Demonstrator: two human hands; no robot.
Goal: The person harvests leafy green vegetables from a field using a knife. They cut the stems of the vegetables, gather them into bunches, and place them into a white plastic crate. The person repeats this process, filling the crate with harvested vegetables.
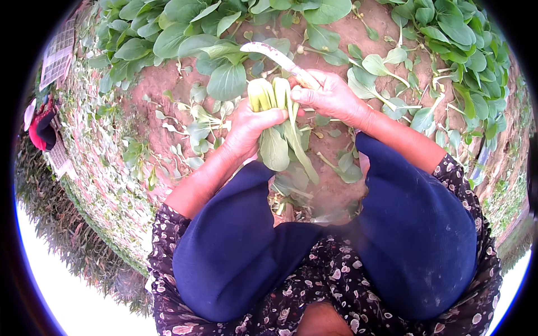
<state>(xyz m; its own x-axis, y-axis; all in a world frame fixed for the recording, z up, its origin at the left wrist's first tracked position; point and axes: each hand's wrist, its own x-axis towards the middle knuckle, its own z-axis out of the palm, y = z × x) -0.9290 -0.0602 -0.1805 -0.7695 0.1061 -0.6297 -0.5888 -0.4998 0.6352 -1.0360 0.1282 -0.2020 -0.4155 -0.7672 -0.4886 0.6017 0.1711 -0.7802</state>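
My left hand (245, 130) is closed round a head of bok choy (261, 96), its pale stalk bases pointing up and its leaves hanging down between my knees. The fingers of my right hand (336, 101) wrap the wooden handle of a small sickle (272, 52). Its curved, stained blade points away to the left, above the stalks. My right thumb presses against one outer stalk (292, 120), which bends down away from the head. The two hands are close together over the soil.
Dense bok choy plants (162, 33) grow at the far left, and more plants (471, 61) stand at the far right. Loose leaves (372, 73) litter the soil around my hands. Another person in red and black (43, 129) is at the far left edge. My knees frame the near side.
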